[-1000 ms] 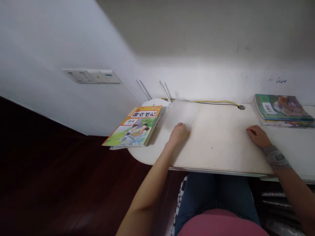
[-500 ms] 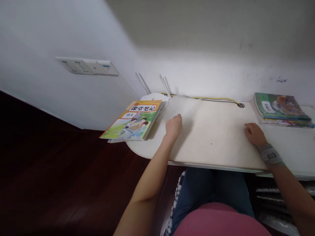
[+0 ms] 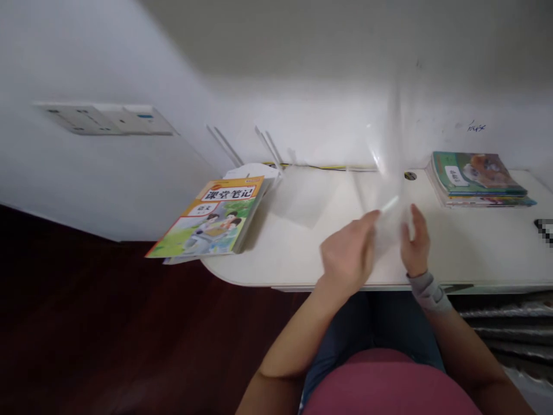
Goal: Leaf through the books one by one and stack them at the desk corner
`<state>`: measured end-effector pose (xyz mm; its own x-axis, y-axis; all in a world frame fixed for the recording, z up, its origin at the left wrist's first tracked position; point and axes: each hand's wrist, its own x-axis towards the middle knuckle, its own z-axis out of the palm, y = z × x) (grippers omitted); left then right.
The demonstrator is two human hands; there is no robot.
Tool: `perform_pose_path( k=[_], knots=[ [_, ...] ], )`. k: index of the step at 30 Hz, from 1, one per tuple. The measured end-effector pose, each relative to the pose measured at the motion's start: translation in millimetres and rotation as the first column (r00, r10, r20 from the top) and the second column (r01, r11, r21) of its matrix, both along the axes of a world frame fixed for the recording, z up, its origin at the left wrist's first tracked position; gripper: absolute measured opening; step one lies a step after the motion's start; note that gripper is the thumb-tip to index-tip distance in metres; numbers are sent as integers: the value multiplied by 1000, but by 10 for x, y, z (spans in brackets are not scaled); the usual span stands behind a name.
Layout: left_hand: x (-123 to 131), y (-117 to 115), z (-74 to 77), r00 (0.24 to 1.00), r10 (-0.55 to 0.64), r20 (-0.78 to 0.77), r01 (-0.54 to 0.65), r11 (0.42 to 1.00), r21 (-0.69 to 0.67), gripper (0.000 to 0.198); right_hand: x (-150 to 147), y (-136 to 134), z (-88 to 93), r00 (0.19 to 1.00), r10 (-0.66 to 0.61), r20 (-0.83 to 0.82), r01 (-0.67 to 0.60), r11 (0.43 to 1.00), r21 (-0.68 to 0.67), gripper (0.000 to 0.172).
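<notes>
Left of the green books [image 3: 479,177], a clear sheet [image 3: 387,158] is held upright by the left hand [image 3: 349,253], whereas grip by the right hand [image 3: 416,246] is unclear.

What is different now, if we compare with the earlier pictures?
The left hand moved rightward and now holds up a clear plastic sheet. The right hand moved leftward, close to the sheet; contact is unclear. The orange-and-green book and the book stack stayed in place.

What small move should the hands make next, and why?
Probably steady the clear plastic sheet with the right hand: it looks blurred above the desk, apparently pinched by the left hand, with the right beside it.
</notes>
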<state>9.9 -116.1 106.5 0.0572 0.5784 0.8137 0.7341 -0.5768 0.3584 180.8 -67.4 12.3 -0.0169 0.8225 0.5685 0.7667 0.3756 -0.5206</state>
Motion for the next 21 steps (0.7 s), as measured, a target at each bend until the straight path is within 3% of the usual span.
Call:
perform_pose_path(
  k=[1, 2, 5, 8, 12, 15, 17, 19, 21],
  knots=[
    [-124, -33, -37, 996, 40, 85, -40, 999, -3, 27, 160, -18, 81, 993, -106, -45, 109, 991, 72, 53],
    [-253, -49, -96, 983, 84, 163, -78, 996, -42, 27, 317, -50, 158, 990, -134, -44, 138, 983, 122, 50],
    [-583, -40, -391, 935, 253, 248, -188, 948, -258, 30, 702, -207, 302, 985, -158, 71, 140, 967, 213, 44],
    [-741, -33, -755, 932, 361, 33, -311, 843, -439, 33, 910, -360, 244, 940, -135, 314, 96, 986, 136, 45],
    [-757, -94, -1099, 895, 271, -355, -430, 734, -526, 36, 1040, -436, -92, 831, 11, 556, 48, 995, -91, 44],
    [-778, -142, -1174, 834, 274, -479, -524, 666, -531, 37, 1155, -452, -327, 778, 120, 617, 21, 976, -216, 41],
    [-802, -136, -1152, 820, 298, -488, -549, 652, -523, 36, 1219, -461, -379, 760, 175, 626, -7, 965, -262, 47],
    [-777, -77, -1089, 821, 318, -475, -545, 684, -485, 35, 1221, -442, -329, 749, 199, 632, -22, 961, -276, 52],
    [-649, 39, -1001, 839, 297, -456, -498, 756, -425, 37, 1133, -358, -207, 751, 169, 638, -7, 969, -248, 52]
  ],
)
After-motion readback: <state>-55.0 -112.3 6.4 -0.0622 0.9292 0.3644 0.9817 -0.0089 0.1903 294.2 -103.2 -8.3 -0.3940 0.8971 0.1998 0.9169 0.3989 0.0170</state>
